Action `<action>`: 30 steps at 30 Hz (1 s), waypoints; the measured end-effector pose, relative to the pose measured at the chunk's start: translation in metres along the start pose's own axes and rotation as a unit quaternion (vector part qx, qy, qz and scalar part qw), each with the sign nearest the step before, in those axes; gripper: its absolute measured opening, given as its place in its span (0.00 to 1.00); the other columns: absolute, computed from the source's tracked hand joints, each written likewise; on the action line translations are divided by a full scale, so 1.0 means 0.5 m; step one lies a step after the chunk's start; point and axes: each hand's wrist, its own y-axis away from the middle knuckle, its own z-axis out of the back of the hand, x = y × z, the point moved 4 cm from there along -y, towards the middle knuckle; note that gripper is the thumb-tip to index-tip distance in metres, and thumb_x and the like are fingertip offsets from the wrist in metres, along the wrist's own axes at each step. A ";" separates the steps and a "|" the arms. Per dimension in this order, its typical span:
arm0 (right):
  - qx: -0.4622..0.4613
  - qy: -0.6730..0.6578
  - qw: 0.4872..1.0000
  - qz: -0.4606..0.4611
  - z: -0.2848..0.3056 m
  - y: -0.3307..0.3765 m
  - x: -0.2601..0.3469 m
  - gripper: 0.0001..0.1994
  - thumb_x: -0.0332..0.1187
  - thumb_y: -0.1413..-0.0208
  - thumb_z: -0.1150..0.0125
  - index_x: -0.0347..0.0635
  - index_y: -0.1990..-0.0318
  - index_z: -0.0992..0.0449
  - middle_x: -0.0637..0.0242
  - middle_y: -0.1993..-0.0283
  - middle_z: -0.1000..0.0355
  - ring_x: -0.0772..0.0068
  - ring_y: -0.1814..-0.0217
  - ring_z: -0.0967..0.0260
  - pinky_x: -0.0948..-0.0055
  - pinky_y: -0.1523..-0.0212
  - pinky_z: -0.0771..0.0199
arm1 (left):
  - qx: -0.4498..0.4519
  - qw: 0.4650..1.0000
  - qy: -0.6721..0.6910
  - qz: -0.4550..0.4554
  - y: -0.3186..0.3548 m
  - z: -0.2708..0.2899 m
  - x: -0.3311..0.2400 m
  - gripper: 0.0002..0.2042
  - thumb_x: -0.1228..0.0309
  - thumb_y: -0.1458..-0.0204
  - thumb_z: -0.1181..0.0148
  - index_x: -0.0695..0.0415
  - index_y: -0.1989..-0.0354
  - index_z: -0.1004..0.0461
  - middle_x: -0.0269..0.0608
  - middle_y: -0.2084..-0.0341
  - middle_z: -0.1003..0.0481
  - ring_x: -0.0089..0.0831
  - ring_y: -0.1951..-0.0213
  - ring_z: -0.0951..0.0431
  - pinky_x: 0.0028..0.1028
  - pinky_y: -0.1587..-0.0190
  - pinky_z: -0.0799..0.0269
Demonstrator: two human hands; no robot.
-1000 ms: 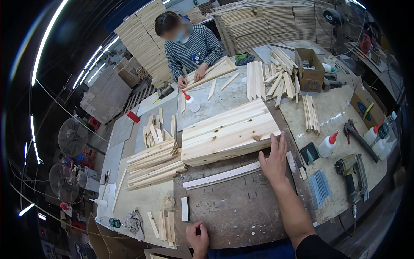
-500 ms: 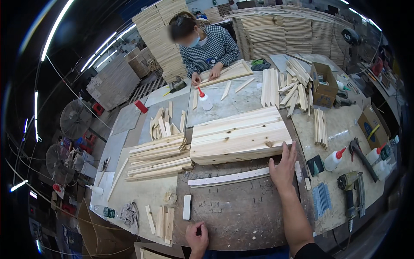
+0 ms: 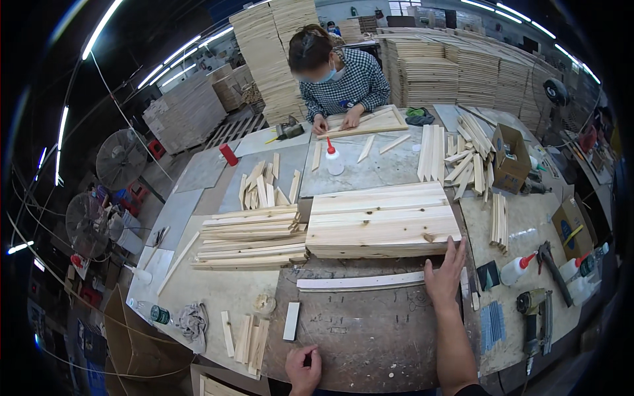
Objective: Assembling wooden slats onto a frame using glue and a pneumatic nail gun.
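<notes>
My right hand (image 3: 445, 277) is open, its fingers stretched along the near right corner of a stack of pale pine boards (image 3: 383, 221). Its palm lies by the right end of a long pale wooden strip (image 3: 360, 282), partly covering that end. Low at the table's near edge, my left hand (image 3: 304, 371) is curled into a loose fist with nothing visible in it. Closest to it is a small white-topped block (image 3: 291, 321) with dark sides. Left of the boards lies a pile of long thin wooden strips (image 3: 247, 239).
Across the table a masked co-worker (image 3: 343, 79) handles a wooden frame (image 3: 370, 124). Glue bottles (image 3: 517, 269), a nail gun (image 3: 532, 310), a hammer (image 3: 553, 272) and blue-grey nail strips (image 3: 493, 326) lie at right. Short wood pieces (image 3: 251, 340) and a rag (image 3: 193, 321) lie at left.
The whole view has shifted, so the table and co-worker appear lower and further right. My hands keep nearly the same places at the boards and the near edge.
</notes>
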 end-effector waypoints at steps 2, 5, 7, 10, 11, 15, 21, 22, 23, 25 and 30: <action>0.001 0.006 1.000 0.003 -0.003 0.000 0.002 0.46 0.28 0.44 0.27 0.37 0.20 0.46 0.35 0.14 0.61 0.27 0.14 0.59 0.41 0.16 0.52 | -0.001 1.000 -0.002 0.003 0.001 0.000 0.003 0.05 0.75 0.41 0.31 0.56 0.58 0.14 0.42 0.70 0.19 0.38 0.68 0.21 0.34 0.62 0.25; 0.001 0.017 1.000 0.005 -0.003 0.002 0.004 0.46 0.28 0.44 0.26 0.37 0.20 0.46 0.35 0.14 0.61 0.27 0.14 0.60 0.41 0.15 0.53 | 0.000 1.000 -0.002 0.003 0.000 0.002 0.002 0.05 0.75 0.41 0.31 0.56 0.58 0.14 0.42 0.70 0.19 0.38 0.68 0.21 0.34 0.63 0.25; -0.001 0.014 1.000 0.010 -0.004 0.003 0.005 0.47 0.28 0.44 0.26 0.37 0.20 0.47 0.35 0.14 0.61 0.26 0.14 0.60 0.40 0.15 0.53 | 0.002 1.000 0.001 -0.001 -0.002 0.006 -0.002 0.05 0.75 0.41 0.31 0.56 0.58 0.14 0.42 0.70 0.19 0.38 0.68 0.21 0.34 0.63 0.25; -0.005 0.018 1.000 0.007 0.001 0.001 -0.003 0.47 0.29 0.44 0.26 0.37 0.20 0.47 0.34 0.14 0.61 0.26 0.14 0.60 0.39 0.15 0.54 | 0.011 1.000 0.004 0.010 -0.003 0.000 0.001 0.05 0.74 0.40 0.32 0.57 0.58 0.14 0.41 0.70 0.19 0.35 0.68 0.21 0.33 0.63 0.26; -0.005 0.018 1.000 0.005 0.004 0.001 -0.001 0.47 0.29 0.44 0.26 0.37 0.20 0.47 0.34 0.15 0.61 0.25 0.14 0.60 0.39 0.15 0.54 | 0.017 1.000 0.006 0.015 -0.004 -0.003 0.003 0.04 0.74 0.39 0.32 0.57 0.58 0.14 0.41 0.70 0.19 0.34 0.68 0.21 0.33 0.63 0.26; -0.001 0.008 1.000 0.008 0.000 0.002 0.009 0.47 0.31 0.44 0.26 0.37 0.20 0.47 0.31 0.15 0.61 0.24 0.14 0.59 0.39 0.16 0.53 | 0.032 0.999 -0.008 0.036 0.008 0.002 0.010 0.07 0.71 0.36 0.34 0.59 0.55 0.16 0.48 0.64 0.20 0.46 0.60 0.20 0.40 0.54 0.22; 0.004 -0.018 1.000 -0.009 0.002 0.000 0.002 0.47 0.32 0.44 0.26 0.37 0.20 0.47 0.30 0.15 0.61 0.23 0.15 0.58 0.38 0.17 0.52 | 0.046 0.996 0.007 0.078 0.017 -0.007 0.022 0.08 0.70 0.36 0.33 0.60 0.54 0.16 0.47 0.62 0.19 0.42 0.59 0.19 0.39 0.53 0.22; 0.002 -0.020 1.000 -0.007 0.003 0.000 -0.001 0.47 0.32 0.44 0.26 0.37 0.20 0.47 0.30 0.15 0.61 0.22 0.15 0.58 0.38 0.17 0.51 | 0.046 0.995 0.015 0.087 0.019 -0.011 0.028 0.08 0.70 0.36 0.33 0.60 0.53 0.16 0.47 0.62 0.19 0.41 0.59 0.19 0.38 0.53 0.22; 0.001 -0.023 1.000 -0.005 0.003 0.000 -0.002 0.47 0.32 0.44 0.26 0.37 0.20 0.47 0.30 0.15 0.61 0.22 0.15 0.58 0.37 0.17 0.51 | 0.045 0.994 0.023 0.097 0.019 -0.013 0.034 0.09 0.69 0.36 0.33 0.60 0.53 0.16 0.46 0.61 0.19 0.40 0.59 0.19 0.38 0.53 0.22; -0.001 -0.023 1.000 -0.009 0.003 0.001 -0.001 0.47 0.32 0.44 0.26 0.37 0.20 0.47 0.30 0.15 0.61 0.22 0.15 0.58 0.37 0.17 0.50 | 0.054 0.994 0.006 0.092 0.016 -0.009 0.036 0.09 0.69 0.36 0.33 0.60 0.53 0.16 0.47 0.61 0.18 0.40 0.59 0.19 0.38 0.53 0.22; 0.004 -0.017 1.000 -0.006 0.003 0.000 0.004 0.47 0.32 0.44 0.27 0.35 0.20 0.48 0.28 0.16 0.60 0.21 0.16 0.57 0.38 0.18 0.47 | 0.069 0.992 -0.025 0.106 0.010 0.001 0.019 0.10 0.69 0.35 0.33 0.61 0.51 0.16 0.47 0.60 0.17 0.39 0.57 0.18 0.38 0.51 0.21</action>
